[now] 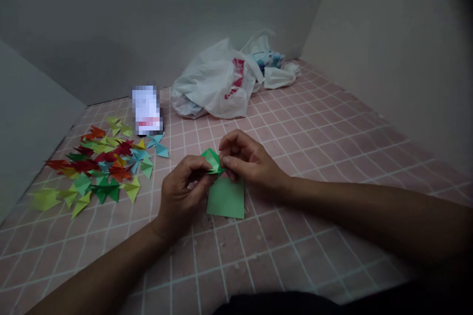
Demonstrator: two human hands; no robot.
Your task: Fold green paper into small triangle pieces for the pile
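A partly folded piece of green origami paper (212, 161) is held up between my two hands. My left hand (185, 186) pinches its left side between thumb and fingers. At its right edge, the thumb and fingertips of my right hand (248, 160) are closed on the paper. Just below lies a flat light green paper square (226, 202), its upper part covered by my hands. Several folded paper figures (107, 165) in red, orange, yellow, green and blue are heaped to the left of my left hand.
A phone (148, 110) with a lit, blurred screen leans upright behind the paper figures. A white plastic bag (218, 81) with red print and a blue-patterned packet (269, 59) lie at the back. Pink checked cloth (310, 138) covers the surface, with grey walls around it.
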